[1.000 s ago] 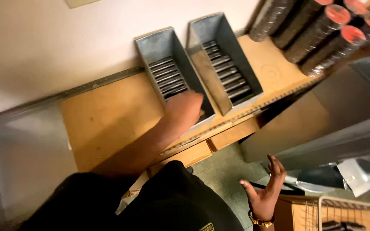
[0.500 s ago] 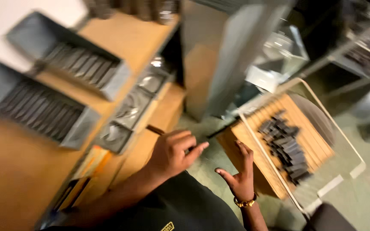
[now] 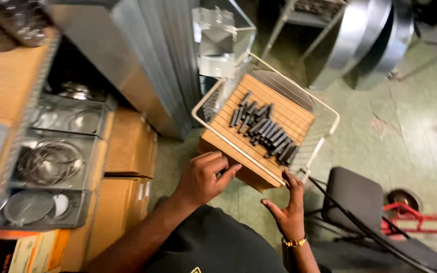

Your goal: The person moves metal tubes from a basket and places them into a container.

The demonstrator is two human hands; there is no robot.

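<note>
2 hands (image 3: 206, 177) at 1 wire basket (image 3: 324, 108)

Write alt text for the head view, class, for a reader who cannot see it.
Two bare hands, left hand and right hand, reach the near edge of a white wire basket holding a slatted wooden board strewn with short dark metal bars; clear-lidded trays sit left.
</note>
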